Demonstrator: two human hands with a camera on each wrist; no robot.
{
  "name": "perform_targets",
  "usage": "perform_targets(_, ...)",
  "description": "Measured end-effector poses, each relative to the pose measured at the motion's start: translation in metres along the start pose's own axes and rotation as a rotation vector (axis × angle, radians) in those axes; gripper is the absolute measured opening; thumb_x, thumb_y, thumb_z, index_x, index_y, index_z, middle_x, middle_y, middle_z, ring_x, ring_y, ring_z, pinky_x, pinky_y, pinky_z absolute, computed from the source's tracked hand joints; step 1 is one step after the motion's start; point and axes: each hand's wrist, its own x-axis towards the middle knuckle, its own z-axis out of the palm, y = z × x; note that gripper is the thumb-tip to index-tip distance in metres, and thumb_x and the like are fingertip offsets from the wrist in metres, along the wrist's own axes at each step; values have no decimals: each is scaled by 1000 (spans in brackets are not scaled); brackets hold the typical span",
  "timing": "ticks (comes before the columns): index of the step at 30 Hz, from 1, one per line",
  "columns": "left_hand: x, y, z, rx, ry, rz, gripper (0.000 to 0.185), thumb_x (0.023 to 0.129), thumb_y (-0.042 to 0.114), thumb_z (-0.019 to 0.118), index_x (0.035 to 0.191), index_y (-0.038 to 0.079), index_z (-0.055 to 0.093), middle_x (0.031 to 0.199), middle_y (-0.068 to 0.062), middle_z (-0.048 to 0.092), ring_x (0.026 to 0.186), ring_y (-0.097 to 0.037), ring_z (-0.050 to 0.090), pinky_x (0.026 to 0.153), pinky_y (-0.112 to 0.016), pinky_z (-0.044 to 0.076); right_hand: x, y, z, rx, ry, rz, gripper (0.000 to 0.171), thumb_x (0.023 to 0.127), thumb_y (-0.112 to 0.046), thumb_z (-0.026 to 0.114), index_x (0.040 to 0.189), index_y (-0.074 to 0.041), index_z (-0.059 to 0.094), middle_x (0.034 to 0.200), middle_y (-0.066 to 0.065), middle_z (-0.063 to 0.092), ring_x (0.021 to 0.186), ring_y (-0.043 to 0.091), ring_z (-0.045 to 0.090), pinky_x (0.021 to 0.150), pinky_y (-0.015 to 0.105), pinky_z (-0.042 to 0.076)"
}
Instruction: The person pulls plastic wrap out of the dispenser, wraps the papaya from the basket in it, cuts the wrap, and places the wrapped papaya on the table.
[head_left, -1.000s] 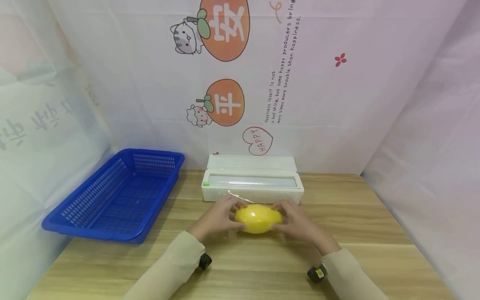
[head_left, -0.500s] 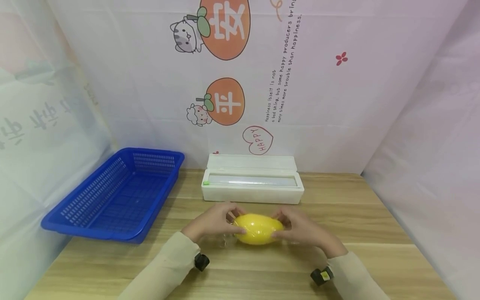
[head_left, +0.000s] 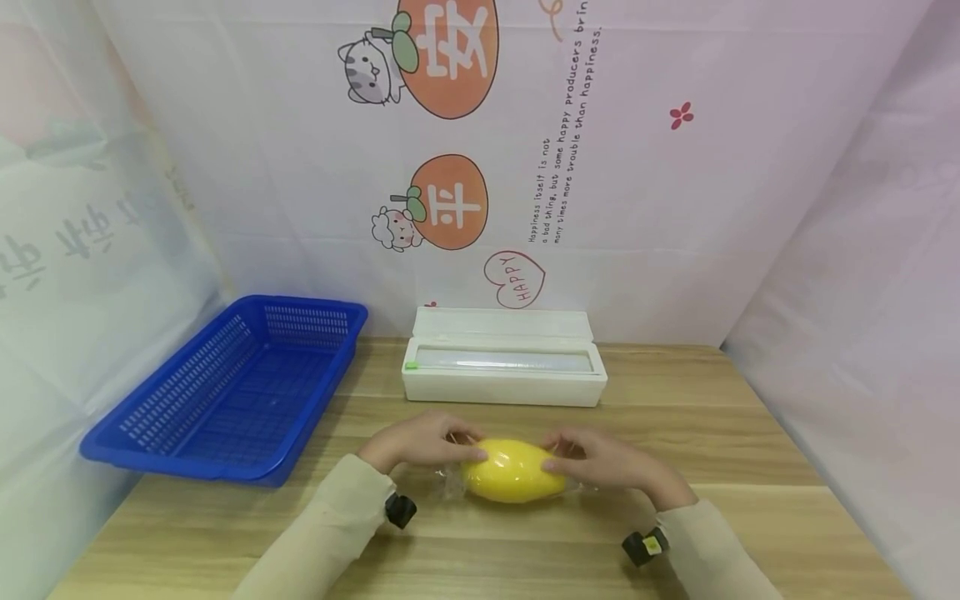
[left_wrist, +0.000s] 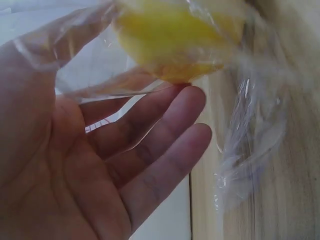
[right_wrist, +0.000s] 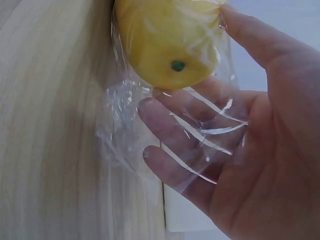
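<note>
A shiny yellow lemon (head_left: pixel 513 475) with clear cling film (right_wrist: pixel 120 120) around it lies crosswise between the two hands, over the table in front of the white box. My left hand (head_left: pixel 426 439) pinches its left end, thumb on top and fingers behind. The right hand (head_left: pixel 609 458) holds the other end in the same way. A small green stem spot shows on the lemon's right end in the right wrist view. Loose film hangs past both ends; in the left wrist view crumpled film (left_wrist: pixel 250 145) trails beside the fingertips.
Behind the hands stands a white cling film box (head_left: pixel 504 387), lid up, with the film roll inside and a small green slider (head_left: pixel 411 366) at its left. A blue plastic basket (head_left: pixel 307 429) sits at the left. Printed white cloth encloses the wooden table (head_left: pixel 525 550).
Both hands have brought the lemon toward the person, away from the white box. The film stretch seen near the box earlier no longer shows there, and loose film now shows at both ends.
</note>
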Motion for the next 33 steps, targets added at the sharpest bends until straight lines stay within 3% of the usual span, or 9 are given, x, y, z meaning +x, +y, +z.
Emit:
perform_targets(5, -1, 1, -3, 14, -22, -25, 50, 97, 51, 61, 130, 15, 67, 118, 3, 69, 106, -11, 62, 90, -32, 52, 0, 1, -1, 4, -21, 13, 34, 101, -42, 59, 124, -19, 64, 104, -6, 67, 96, 15, 63, 80, 31, 54)
perform_targets(8, -1, 5, -4, 21, 14, 10, 50, 99, 48, 59, 134, 13, 64, 125, 0, 66, 111, -16, 61, 94, -36, 51, 1, 1, -1, 10, -26, 18, 33, 101, -42, 58, 124, -19, 63, 105, -5, 67, 98, 17, 63, 80, 32, 54)
perform_targets(11, 0, 18, 0, 111, 107, 132, 43, 100, 39, 61, 133, 10, 63, 128, -2, 63, 116, -18, 58, 99, -39, 48, 1, 1, -1, 11, -29, 21, 33, 102, -41, 57, 125, -18, 63, 106, -4, 67, 99, 19, 63, 81, 33, 54)
perform_targets(15, -3, 40, 14, 295, 244, 313, 37, 95, 29, 69, 127, 11, 66, 124, 0, 63, 114, -15, 59, 100, -32, 48, 2, 0, -1, 6, -30, 29, 35, 102, -42, 56, 126, -18, 62, 106, -4, 66, 99, 19, 62, 81, 36, 53)
perform_targets(18, -5, 50, 28, 413, 314, 373, 40, 91, 29, 75, 125, 10, 67, 120, -1, 63, 109, -13, 61, 96, -26, 50, 2, -1, -2, 13, -28, 38, 36, 102, -43, 56, 127, -18, 62, 107, -4, 66, 100, 18, 62, 83, 38, 53)
perform_targets(22, -6, 50, 39, 492, 362, 320, 43, 86, 34, 81, 120, 11, 68, 120, -2, 62, 107, -13, 61, 93, -26, 51, 2, -1, -2, 33, -25, 47, 37, 103, -42, 55, 128, -16, 62, 109, -2, 67, 101, 19, 62, 83, 39, 54)
perform_targets(25, -5, 45, 40, 459, 335, 231, 46, 85, 39, 80, 121, 13, 68, 121, 0, 62, 108, -12, 61, 93, -28, 51, 1, -3, -2, 29, -5, 57, 38, 103, -41, 55, 129, -14, 61, 113, 0, 66, 103, 20, 62, 84, 40, 54)
perform_targets(29, 3, 37, 35, 433, 292, 167, 50, 88, 46, 75, 126, 15, 67, 121, 2, 64, 108, -12, 61, 94, -30, 51, 0, -12, -2, -43, 123, 24, 37, 102, -39, 57, 127, -13, 64, 118, 1, 66, 107, 22, 61, 88, 45, 53)
perform_targets(33, 11, 30, 29, 411, 262, 135, 50, 91, 49, 71, 128, 16, 68, 122, 3, 65, 109, -12, 61, 94, -32, 51, 1, -25, -2, -196, 278, -96, 26, 100, -31, 63, 120, -14, 68, 115, -3, 68, 106, 19, 63, 89, 46, 54)
